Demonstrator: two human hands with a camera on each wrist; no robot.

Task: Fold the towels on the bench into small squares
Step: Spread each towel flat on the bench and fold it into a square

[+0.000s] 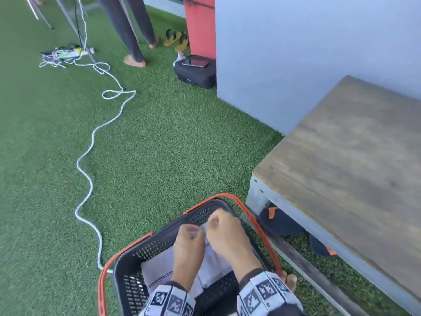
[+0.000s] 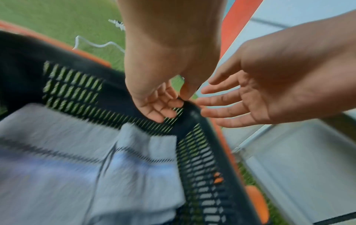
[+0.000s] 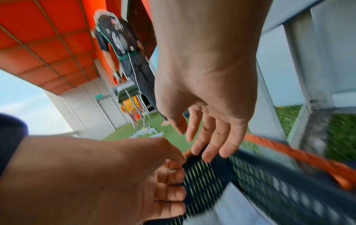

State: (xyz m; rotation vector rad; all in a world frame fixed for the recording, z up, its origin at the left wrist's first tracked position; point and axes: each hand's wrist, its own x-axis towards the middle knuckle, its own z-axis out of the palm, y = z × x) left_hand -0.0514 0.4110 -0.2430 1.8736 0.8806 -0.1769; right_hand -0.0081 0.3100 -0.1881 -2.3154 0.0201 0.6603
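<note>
White towels with a dark checkered stripe lie crumpled in a black perforated basket with orange handles, standing on the grass by my feet. Both hands hover over the basket's far corner. In the left wrist view my left hand hangs with loosely curled fingers and nothing in it, just above the towels. My right hand is beside it with straight, spread fingers near the basket rim. The wooden-topped bench stands to the right with no towel on the part in view.
A white rope snakes across the green turf on the left. Another person's bare legs stand at the back, near a black case, sandals and an orange pillar. A grey wall backs the bench; shoes sit under it.
</note>
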